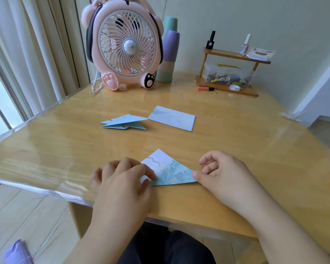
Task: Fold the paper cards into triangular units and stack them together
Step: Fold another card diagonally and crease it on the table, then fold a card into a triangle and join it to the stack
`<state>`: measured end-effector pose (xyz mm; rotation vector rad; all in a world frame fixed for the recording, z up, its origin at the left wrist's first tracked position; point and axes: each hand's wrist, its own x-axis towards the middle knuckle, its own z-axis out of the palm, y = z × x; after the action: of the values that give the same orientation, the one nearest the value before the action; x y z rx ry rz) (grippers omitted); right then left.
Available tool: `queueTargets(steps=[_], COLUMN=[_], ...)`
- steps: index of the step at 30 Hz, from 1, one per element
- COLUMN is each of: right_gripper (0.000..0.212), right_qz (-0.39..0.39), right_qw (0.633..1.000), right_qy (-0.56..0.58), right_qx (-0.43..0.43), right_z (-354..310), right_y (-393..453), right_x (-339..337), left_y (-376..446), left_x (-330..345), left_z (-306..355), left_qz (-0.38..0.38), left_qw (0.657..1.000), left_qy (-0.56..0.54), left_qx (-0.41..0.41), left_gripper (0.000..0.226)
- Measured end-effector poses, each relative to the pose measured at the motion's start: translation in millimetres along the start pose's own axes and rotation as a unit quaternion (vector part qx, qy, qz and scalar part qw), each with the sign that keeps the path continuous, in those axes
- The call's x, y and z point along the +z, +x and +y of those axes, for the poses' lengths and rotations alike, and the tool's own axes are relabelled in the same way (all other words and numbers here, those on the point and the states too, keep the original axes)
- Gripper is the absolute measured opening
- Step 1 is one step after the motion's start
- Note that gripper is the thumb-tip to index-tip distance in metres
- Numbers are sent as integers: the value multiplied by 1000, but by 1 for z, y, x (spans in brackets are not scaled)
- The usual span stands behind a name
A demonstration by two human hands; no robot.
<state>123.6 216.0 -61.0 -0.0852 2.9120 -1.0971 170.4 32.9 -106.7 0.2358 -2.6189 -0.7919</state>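
While pinned, card [170,169] points away.

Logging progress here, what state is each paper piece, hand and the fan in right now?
Near card: partly folded, flat on table.
Far card: flat, unfolded.
Folded units: stacked together.
Left hand: presses near card.
Right hand: thumb on card corner.
Fan: upright; spinning unclear.

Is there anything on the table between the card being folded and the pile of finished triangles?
Nothing visible. Only bare table lies between the card being folded and the stacked triangular units. The flat card lies to their right, off that path.
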Motion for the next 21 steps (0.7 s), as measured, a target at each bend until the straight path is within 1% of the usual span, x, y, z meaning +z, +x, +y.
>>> queueTargets(steps=[3, 5, 6, 7, 8, 9, 10, 11, 12, 13, 14, 15, 16, 17, 19, 21], right_gripper=[20, 21, 23, 24, 26, 27, 28, 27, 26, 25, 24, 24, 24, 24, 22, 11], right_qz=[-44, -66, -66, -52, -32, -14, 1, 10, 13, 15, 15, 12, 5, -5, -27, -43], right_qw=[993, 980, 971, 963, 953, 943, 933, 924, 917, 913, 910, 908, 908, 909, 917, 924], right_qy=[105, 186, 228, 266, 300, 331, 359, 379, 394, 403, 408, 410, 411, 409, 392, 376], right_qx=[16, 22, 16, 5, -10, -25, -39, -50, -61, -69, -75, -79, -80, -79, -71, -61], right_z=[-3, -5, -5, -6, -7, -9, -10, -12, -13, -15, -15, -17, -18, -18, -16, -12], right_y=[-1, -1, 0, 0, 1, 3, 4, 6, 7, 9, 11, 13, 14, 15, 17, 19], right_x=[1, 4, 5, 5, 4, 3, 1, 0, -1, -2, -3, -3, -3, -4, -2, 1], left_y=[-2, -3, -2, 0, 3, 8, 13, 19, 27, 33, 38, 43, 47, 51, 56, 55], left_x=[4, 6, 4, 0, -4, -7, -10, -11, -11, -9, -6, -3, -2, -1, 1, 3], left_z=[-4, -5, -3, 1, 5, 8, 13, 16, 18, 21, 24, 29, 32, 36, 38, 39], left_qz=[24, 49, 65, 77, 88, 92, 71, 27, -26, -75, -116, -144, -158, -158, -141, -142], left_qw=[999, 996, 992, 984, 971, 953, 928, 895, 857, 814, 770, 730, 702, 686, 674, 686], left_qy=[-2, -44, -93, -156, -221, -284, -348, -414, -478, -541, -595, -637, -664, -680, -696, -686], left_qx=[44, 66, 58, 31, -10, -58, -114, -163, -190, -196, -198, -201, -203, -205, -204, -195], left_gripper=[14, 12, 12, 14, 25, 39, 52, 65, 75, 79, 69, 51, 35, 25, 15, 8])
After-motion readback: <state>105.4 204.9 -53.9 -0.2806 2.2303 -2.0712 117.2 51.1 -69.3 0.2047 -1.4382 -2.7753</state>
